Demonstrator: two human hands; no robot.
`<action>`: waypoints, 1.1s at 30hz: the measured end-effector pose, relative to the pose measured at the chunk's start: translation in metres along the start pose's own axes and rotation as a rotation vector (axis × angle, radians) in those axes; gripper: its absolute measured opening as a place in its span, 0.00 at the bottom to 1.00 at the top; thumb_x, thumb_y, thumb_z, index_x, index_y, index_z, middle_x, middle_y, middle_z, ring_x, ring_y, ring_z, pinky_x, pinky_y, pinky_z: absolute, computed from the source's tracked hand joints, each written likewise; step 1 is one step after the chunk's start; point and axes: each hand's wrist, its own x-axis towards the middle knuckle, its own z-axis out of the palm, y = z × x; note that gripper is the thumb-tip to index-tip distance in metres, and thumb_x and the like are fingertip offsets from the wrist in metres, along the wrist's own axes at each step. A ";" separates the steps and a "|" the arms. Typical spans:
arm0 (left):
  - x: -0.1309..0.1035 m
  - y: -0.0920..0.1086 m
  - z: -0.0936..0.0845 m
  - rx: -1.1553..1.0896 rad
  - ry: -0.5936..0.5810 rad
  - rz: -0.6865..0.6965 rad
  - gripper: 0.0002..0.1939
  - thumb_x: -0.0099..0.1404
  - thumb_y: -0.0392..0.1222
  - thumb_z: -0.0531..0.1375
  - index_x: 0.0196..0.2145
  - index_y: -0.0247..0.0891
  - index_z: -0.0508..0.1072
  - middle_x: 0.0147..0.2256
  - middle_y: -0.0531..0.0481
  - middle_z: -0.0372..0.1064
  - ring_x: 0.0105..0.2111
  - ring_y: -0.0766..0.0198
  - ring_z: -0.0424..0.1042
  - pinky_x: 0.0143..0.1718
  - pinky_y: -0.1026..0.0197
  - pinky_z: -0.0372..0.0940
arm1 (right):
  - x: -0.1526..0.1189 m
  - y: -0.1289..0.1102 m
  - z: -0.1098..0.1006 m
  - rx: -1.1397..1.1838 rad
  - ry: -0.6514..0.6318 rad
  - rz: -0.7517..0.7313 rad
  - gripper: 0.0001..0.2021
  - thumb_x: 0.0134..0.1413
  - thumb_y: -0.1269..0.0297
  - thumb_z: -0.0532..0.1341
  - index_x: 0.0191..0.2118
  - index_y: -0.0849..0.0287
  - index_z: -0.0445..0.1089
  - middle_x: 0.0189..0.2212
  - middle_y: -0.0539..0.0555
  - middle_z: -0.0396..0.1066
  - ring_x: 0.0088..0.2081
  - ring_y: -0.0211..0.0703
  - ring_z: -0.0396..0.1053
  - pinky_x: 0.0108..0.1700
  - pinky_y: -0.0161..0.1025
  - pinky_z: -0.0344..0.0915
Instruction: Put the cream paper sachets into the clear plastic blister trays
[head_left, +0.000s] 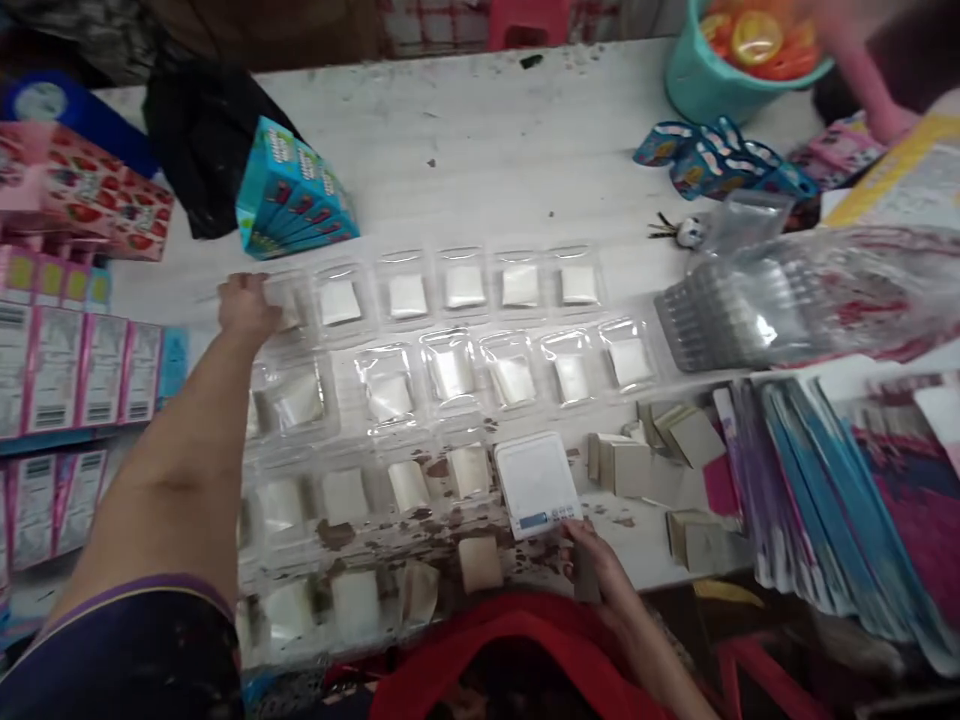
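Observation:
My left hand [249, 308] reaches to the far left end of the back row, its fingers curled down beside a clear plastic tray [289, 305] with a pale square in it. What those fingers hold is hidden. Near the front edge, my right hand [594, 560] grips a grey card piece [586, 578] just below a white scale [536, 480]. Rows of clear trays hold pale square pieces, such as this piece [519, 285] at the back and this one [390, 397] in the second row. A loose beige piece [480, 563] lies left of my right hand.
Pink boxes [67, 370] and blue boxes [296, 200] stand left. At right are grey blocks [622, 465], stacked plastic trays [727, 310], blue and purple packaging [817, 490] and a teal bucket [697, 80]. Something red [517, 625] shows at the bottom.

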 end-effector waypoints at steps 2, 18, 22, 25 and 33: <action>-0.022 0.011 -0.005 0.020 0.094 -0.087 0.32 0.50 0.25 0.65 0.53 0.25 0.61 0.53 0.42 0.57 0.53 0.59 0.55 0.59 0.42 0.52 | -0.002 0.001 -0.003 0.037 -0.041 -0.004 0.15 0.38 0.59 0.73 0.31 0.58 0.70 0.26 0.45 0.69 0.20 0.30 0.65 0.16 0.27 0.59; -0.492 0.302 0.066 -0.565 -0.805 1.103 0.29 0.56 0.54 0.64 0.53 0.40 0.67 0.55 0.41 0.64 0.55 0.51 0.62 0.56 0.48 0.59 | -0.034 0.021 -0.078 0.540 -0.321 -0.216 0.16 0.42 0.76 0.61 0.40 0.55 0.71 0.36 0.51 0.78 0.37 0.43 0.76 0.41 0.40 0.72; -0.495 0.328 0.074 -0.505 -0.878 1.067 0.25 0.58 0.53 0.62 0.49 0.38 0.69 0.52 0.40 0.66 0.53 0.52 0.64 0.55 0.49 0.59 | -0.042 0.041 -0.126 0.636 -0.270 -0.114 0.10 0.50 0.69 0.60 0.41 0.55 0.71 0.32 0.51 0.77 0.31 0.43 0.75 0.38 0.47 0.72; -0.491 0.345 0.093 -0.449 -0.947 0.873 0.21 0.60 0.49 0.60 0.49 0.38 0.69 0.48 0.42 0.70 0.47 0.54 0.69 0.51 0.52 0.63 | -0.045 0.055 -0.177 0.781 -0.129 -0.098 0.10 0.56 0.62 0.58 0.43 0.55 0.70 0.31 0.51 0.77 0.32 0.44 0.75 0.42 0.53 0.71; -0.552 0.401 0.154 -0.627 -1.008 0.166 0.25 0.58 0.48 0.61 0.51 0.32 0.67 0.50 0.37 0.68 0.47 0.54 0.69 0.46 0.55 0.64 | -0.009 0.060 -0.306 0.886 0.178 -0.212 0.11 0.57 0.69 0.51 0.41 0.52 0.68 0.36 0.52 0.77 0.37 0.46 0.76 0.43 0.54 0.69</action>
